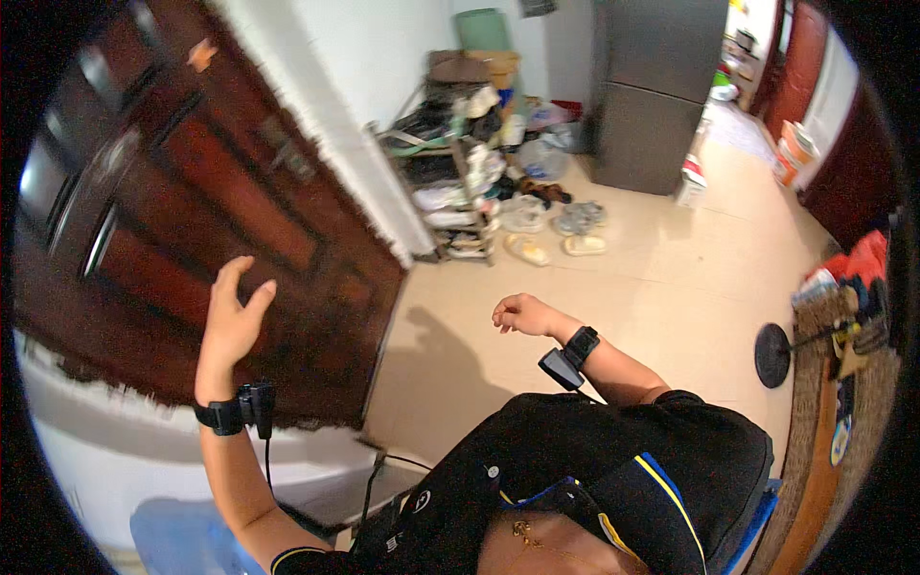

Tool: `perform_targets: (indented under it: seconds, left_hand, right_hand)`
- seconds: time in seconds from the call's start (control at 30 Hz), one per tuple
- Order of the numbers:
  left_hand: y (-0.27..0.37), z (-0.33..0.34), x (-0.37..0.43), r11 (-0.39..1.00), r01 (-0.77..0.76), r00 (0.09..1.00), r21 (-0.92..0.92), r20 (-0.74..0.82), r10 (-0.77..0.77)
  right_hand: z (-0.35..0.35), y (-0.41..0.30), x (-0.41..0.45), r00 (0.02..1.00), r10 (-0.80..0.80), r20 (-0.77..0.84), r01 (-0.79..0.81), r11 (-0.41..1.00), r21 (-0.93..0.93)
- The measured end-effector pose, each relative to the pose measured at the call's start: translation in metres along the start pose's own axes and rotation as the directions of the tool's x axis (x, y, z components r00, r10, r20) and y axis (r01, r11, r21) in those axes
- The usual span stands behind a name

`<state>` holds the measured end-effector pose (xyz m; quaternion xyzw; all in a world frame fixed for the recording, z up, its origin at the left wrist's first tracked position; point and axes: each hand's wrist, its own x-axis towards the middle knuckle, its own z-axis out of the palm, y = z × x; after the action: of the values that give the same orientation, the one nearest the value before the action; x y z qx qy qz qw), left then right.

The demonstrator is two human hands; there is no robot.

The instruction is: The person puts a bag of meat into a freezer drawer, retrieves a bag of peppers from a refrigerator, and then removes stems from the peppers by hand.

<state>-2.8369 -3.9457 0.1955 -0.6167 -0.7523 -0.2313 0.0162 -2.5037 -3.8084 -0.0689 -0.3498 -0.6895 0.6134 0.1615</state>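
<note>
My left hand (237, 316) is raised in front of a dark red-brown panelled door (237, 194), thumb and fingers apart, with nothing held. Whether it touches the door cannot be made out. A black strap with a small device (237, 408) is around the left wrist, and a cable runs down from it. Over the beige tiled floor (445, 302) hangs my right hand (525, 314), its fingers loosely curled; I see nothing in them. A similar strapped device (571, 358) is on the right wrist. The door handle (291, 154) is beyond my left hand.
A crowded shoe rack (453, 180) stands beside the door frame, with slippers (528, 248) on the floor before it. Further back is a grey refrigerator (654, 93). On the right are a round black base (773, 356) and a woven-looking brown surface (819, 316) bearing cloth items.
</note>
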Motion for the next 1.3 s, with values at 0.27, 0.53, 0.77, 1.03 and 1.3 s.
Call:
perform_targets:
  seconds: [0.27,0.53,0.77,1.03,1.3]
  left_hand:
    - [0.169,0.191,0.193,0.870,-0.321,0.874,-0.375,0.236,0.424]
    - [0.331,0.361,0.332,0.689,-0.420,0.584,-0.590,0.406,0.703]
    - [0.455,0.482,0.436,0.668,-0.354,0.403,-0.654,0.538,0.741]
    - [0.556,0.599,0.494,0.530,-0.188,0.241,-0.827,0.484,0.841]
    - [0.604,0.709,0.535,0.611,-0.117,0.326,-0.783,0.551,0.768]
  right_hand:
    - [-0.189,0.073,-0.048,0.850,0.066,-0.523,0.014,0.989,0.147]
    - [-0.270,0.128,-0.074,0.605,0.317,-0.731,-0.044,0.929,0.367]
    - [-0.395,0.135,-0.074,0.356,0.414,-0.838,-0.198,0.910,0.365]
    - [-0.477,0.141,-0.093,0.137,0.519,-0.844,-0.196,0.849,0.490]
    - [-0.605,0.206,-0.103,0.212,0.571,-0.793,-0.129,0.821,0.557]
